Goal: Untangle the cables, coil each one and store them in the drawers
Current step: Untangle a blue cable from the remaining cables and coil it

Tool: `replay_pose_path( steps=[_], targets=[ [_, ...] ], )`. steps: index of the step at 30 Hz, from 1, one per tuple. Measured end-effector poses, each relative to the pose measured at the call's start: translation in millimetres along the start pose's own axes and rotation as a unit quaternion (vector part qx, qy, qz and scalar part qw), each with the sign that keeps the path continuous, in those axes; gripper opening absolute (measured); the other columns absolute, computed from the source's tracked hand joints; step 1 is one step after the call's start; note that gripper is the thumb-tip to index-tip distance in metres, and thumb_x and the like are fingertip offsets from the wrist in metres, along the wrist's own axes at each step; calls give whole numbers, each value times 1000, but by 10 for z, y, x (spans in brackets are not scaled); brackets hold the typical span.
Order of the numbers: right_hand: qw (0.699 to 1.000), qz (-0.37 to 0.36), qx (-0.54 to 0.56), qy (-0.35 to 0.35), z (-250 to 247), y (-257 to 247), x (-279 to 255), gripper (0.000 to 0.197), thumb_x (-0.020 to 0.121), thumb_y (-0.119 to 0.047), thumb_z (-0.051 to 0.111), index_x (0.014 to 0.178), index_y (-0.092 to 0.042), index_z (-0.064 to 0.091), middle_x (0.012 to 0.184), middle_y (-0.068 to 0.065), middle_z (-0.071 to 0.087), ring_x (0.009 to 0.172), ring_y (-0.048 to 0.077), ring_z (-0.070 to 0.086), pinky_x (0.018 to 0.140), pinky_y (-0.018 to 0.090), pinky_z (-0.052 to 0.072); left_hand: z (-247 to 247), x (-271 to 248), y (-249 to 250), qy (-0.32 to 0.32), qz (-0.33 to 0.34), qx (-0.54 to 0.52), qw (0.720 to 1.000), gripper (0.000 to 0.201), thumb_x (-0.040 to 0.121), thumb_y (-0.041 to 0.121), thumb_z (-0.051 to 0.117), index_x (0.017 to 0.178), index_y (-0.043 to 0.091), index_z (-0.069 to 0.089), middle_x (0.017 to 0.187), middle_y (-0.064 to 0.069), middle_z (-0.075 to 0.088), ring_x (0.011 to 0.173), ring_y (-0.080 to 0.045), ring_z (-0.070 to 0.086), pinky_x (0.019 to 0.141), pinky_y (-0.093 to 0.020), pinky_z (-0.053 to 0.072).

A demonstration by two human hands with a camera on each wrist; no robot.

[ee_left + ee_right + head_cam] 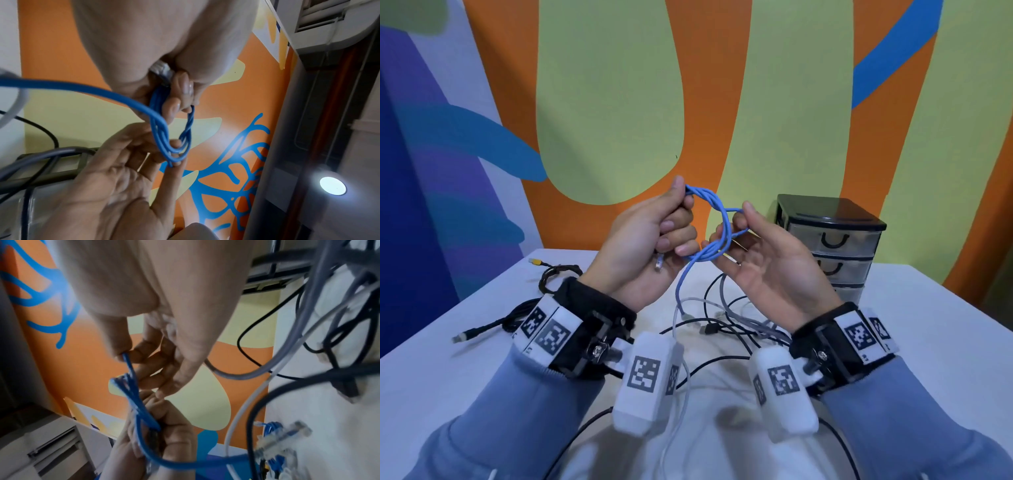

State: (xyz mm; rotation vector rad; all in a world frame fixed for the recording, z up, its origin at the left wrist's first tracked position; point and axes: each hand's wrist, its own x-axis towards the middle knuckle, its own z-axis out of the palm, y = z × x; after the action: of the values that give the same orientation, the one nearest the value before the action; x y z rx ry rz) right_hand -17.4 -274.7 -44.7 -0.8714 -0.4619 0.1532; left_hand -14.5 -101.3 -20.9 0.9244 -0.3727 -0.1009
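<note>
A blue network cable (717,214) is wound into a small coil held up above the table between both hands. My left hand (654,236) grips one side of the coil (159,100) with curled fingers, and a clear plug (659,264) sticks out below its palm. My right hand (756,250) pinches the other side of the loops (174,154) between thumb and fingertips. The cable's loose tail (683,291) hangs down to the table. In the right wrist view the blue strands (131,386) run between the two hands.
A tangle of black, grey and white cables (726,322) lies on the white table (928,342) under my hands. A braided black cable (558,274) lies at the left. A black-topped unit of clear drawers (828,240) stands at the back right, its drawers closed.
</note>
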Motion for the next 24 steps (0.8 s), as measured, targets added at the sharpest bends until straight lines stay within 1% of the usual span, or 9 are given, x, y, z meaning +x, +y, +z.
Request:
replay_pose_path(
  steps=[5, 10, 13, 14, 17, 20, 22, 23, 24],
  targets=[
    [998, -23, 44, 35, 42, 101, 43, 26, 102, -25, 59, 81, -9, 62, 84, 9, 62, 84, 25, 68, 94, 38, 60, -26, 15, 1, 22, 1, 17, 1000, 30, 108, 34, 58, 89, 11, 57, 58, 7, 24, 41, -5, 23, 43, -19, 31],
    [997, -52, -22, 57, 35, 138, 75, 25, 105, -27, 56, 84, -12, 57, 69, -1, 44, 64, 12, 46, 73, 26, 53, -46, 5, 23, 29, 13, 55, 998, 30, 107, 34, 59, 88, 11, 57, 59, 6, 24, 42, -7, 21, 44, -20, 31],
    [981, -103, -143, 76, 16, 139, 89, 28, 107, -23, 55, 82, -12, 58, 65, -4, 40, 57, 11, 34, 58, 21, 38, -54, -9, 50, 25, 28, 93, 995, 31, 108, 35, 58, 87, 12, 56, 60, 5, 23, 43, -7, 21, 45, -21, 30],
    [956, -144, -241, 86, -16, 133, 89, 28, 107, -23, 56, 81, -13, 60, 65, -3, 44, 57, 12, 34, 57, 23, 35, -59, -7, 54, 23, 37, 112, 993, 31, 108, 35, 58, 87, 13, 56, 60, 4, 24, 43, -8, 21, 45, -21, 30],
    [833, -236, -494, 83, -96, 104, 62, 26, 107, -29, 59, 85, -17, 66, 66, 6, 43, 60, 13, 34, 58, 32, 31, -80, 6, 53, 17, 77, 188, 979, 33, 108, 35, 57, 85, 12, 56, 58, 4, 26, 42, -9, 22, 44, -22, 30],
    [727, -286, -617, 97, -162, 92, 47, 25, 106, -39, 58, 89, -23, 67, 56, -5, 33, 54, 12, 30, 53, 35, 28, -91, 24, 43, 16, 111, 260, 959, 33, 109, 32, 56, 87, 7, 56, 58, 3, 24, 44, -12, 19, 45, -23, 28],
    [645, -313, -687, 119, -163, 68, 42, 24, 106, -44, 58, 92, -26, 68, 53, -5, 38, 52, 12, 37, 52, 36, 34, -106, 36, 44, 20, 124, 298, 946, 34, 109, 31, 57, 86, 6, 56, 57, 3, 24, 46, -14, 17, 46, -23, 25],
    [633, -318, -695, 126, -155, 69, 48, 24, 105, -44, 59, 91, -28, 68, 53, -7, 40, 53, 11, 39, 53, 35, 35, -114, 41, 43, 21, 125, 305, 944, 34, 109, 31, 57, 85, 6, 56, 57, 4, 23, 46, -14, 17, 45, -23, 24],
    [657, -306, -677, 128, -165, 94, 73, 25, 105, -44, 60, 87, -28, 68, 54, -7, 39, 53, 11, 36, 53, 35, 34, -120, 47, 33, 21, 123, 301, 945, 35, 109, 31, 57, 84, 7, 56, 58, 3, 23, 46, -14, 16, 45, -22, 22]
  ],
)
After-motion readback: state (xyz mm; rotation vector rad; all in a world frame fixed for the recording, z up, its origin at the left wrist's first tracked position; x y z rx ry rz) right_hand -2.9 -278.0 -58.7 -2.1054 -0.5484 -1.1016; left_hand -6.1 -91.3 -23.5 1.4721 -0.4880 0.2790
